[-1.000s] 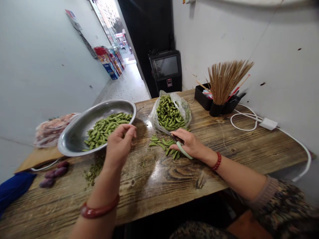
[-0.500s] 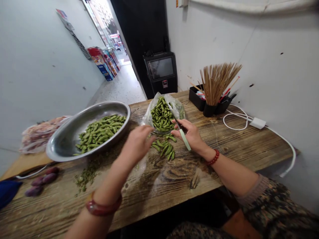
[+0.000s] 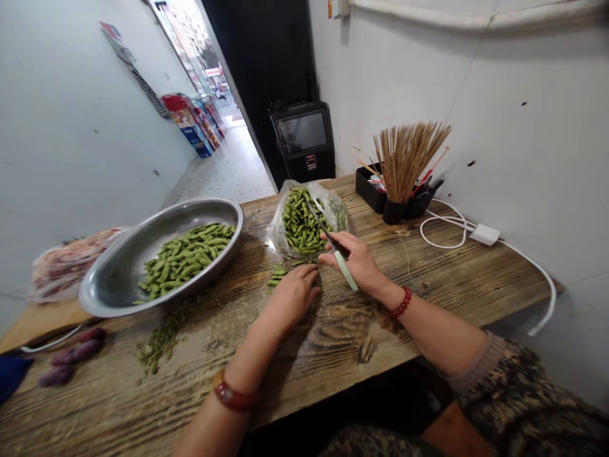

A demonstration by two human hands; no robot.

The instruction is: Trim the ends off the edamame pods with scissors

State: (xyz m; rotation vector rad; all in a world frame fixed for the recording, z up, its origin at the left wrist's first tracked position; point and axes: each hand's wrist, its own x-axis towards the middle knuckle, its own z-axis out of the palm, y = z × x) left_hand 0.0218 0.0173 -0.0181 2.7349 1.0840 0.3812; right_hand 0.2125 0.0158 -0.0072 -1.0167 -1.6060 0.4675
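Observation:
My right hand [image 3: 354, 257] is wrapped round scissors [image 3: 346, 270] with a pale green handle, their blades pointing up and left over a plastic bag [image 3: 278, 231]. Inside this bag is a heap of green edamame pods [image 3: 302, 222]. My left hand [image 3: 295, 293] rests low on the wooden table in front of it, fingers curled down over loose pods, which it mostly hides. A few loose edamame pods [image 3: 276, 275] show just left of its fingers. To the left, a large oval metal basin [image 3: 114, 279] holds more edamame pods [image 3: 188, 257].
Small green trimmings [image 3: 159, 346] and purplish-red onions [image 3: 73, 355] lie at the left. A bag of pale pink meat [image 3: 71, 260] sits behind the basin. A black holder of bamboo skewers [image 3: 409, 165] and a white cable [image 3: 516, 247] are at the right against the wall.
My left hand has come down and slightly right onto the loose pods, covering most of them. My right hand keeps the scissors near the bag. The view has shifted slightly.

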